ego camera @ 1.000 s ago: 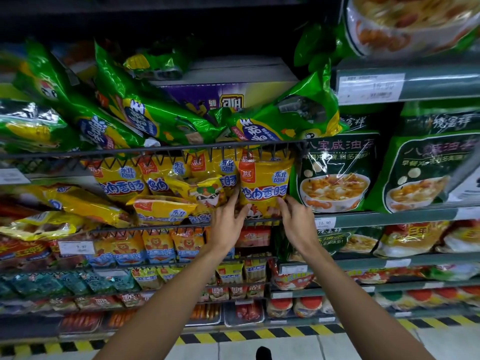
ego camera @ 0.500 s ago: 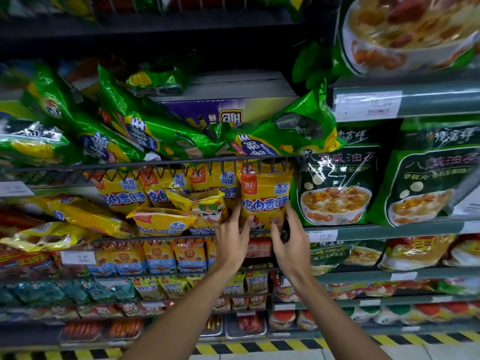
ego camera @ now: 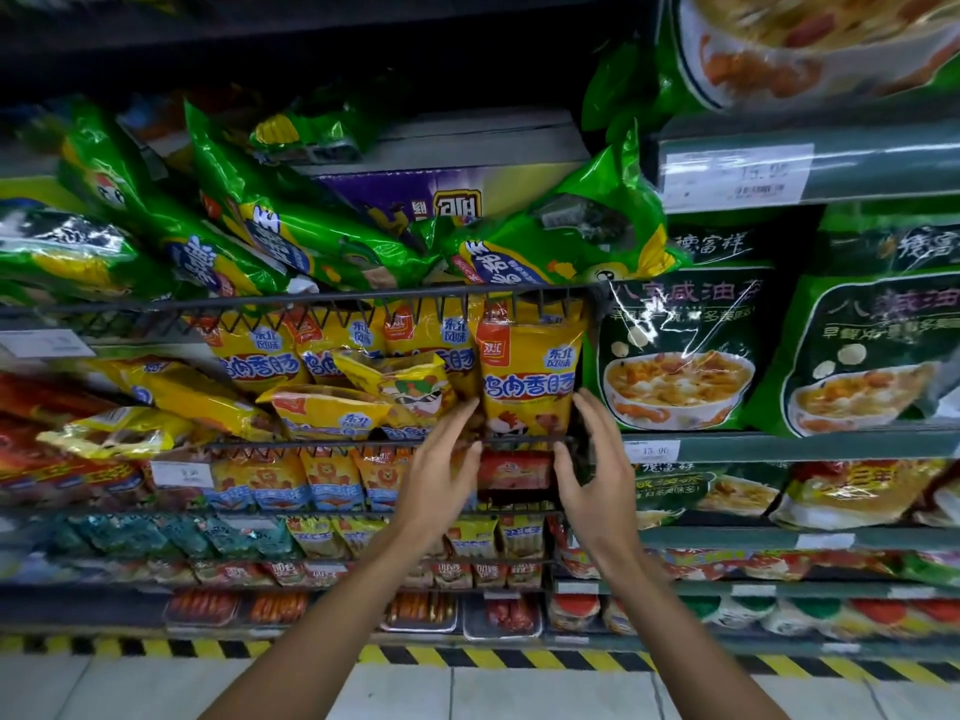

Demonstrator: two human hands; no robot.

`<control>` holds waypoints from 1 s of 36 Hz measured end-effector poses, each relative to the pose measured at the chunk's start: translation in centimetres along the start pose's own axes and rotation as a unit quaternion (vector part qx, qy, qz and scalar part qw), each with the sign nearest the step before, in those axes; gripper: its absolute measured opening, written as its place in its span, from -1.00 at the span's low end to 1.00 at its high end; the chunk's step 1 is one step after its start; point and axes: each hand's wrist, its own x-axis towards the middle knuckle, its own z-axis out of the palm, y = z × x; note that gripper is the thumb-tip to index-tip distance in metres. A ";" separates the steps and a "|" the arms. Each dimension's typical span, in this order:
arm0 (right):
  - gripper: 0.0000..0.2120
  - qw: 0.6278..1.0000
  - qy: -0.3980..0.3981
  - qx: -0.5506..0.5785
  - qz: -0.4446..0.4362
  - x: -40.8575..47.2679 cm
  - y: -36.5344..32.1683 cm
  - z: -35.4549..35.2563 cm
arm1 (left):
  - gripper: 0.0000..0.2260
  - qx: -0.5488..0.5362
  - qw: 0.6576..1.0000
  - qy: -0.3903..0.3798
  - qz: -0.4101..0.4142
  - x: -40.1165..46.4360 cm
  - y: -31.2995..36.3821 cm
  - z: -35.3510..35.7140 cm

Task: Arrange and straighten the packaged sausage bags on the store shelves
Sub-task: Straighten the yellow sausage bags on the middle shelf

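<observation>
As the yellow sausage bag (ego camera: pixel 527 376) stands upright at the right end of the wire shelf (ego camera: pixel 322 445), your left hand (ego camera: pixel 441 459) and right hand (ego camera: pixel 592 470) flank it, fingers spread, holding nothing. It looks light, soft and slippery; take it by both lower edges.

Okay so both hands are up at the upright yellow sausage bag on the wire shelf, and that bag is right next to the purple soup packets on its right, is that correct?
Not quite. The packets to the right of the upright yellow sausage bag are green, not purple, as the head view shows. The rest holds: the left hand and right hand are both up at that bag on the wire shelf, one either side.
</observation>
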 end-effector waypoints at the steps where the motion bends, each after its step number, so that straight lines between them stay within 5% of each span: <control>1: -0.46 1.000 0.004 0.007 -0.011 -0.1 0.0 0.0 | -0.54 0.009 1.000 0.003 0.001 -0.6 -0.4 -0.7; 14: -0.41 0.975 -0.208 0.069 -0.029 1.1 -4.2 6.2 | -0.52 0.075 0.997 0.016 -0.014 -3.7 -3.7 -7.9; 30: -0.25 0.985 -0.107 -0.123 0.050 3.8 -6.4 12.2 | -0.56 -0.027 1.000 -0.006 0.008 -1.0 -7.1 -10.1; 36: -0.48 0.983 -0.077 -0.140 0.087 4.2 -7.5 12.7 | -0.49 -0.045 0.998 0.010 0.034 -0.2 -8.0 -12.2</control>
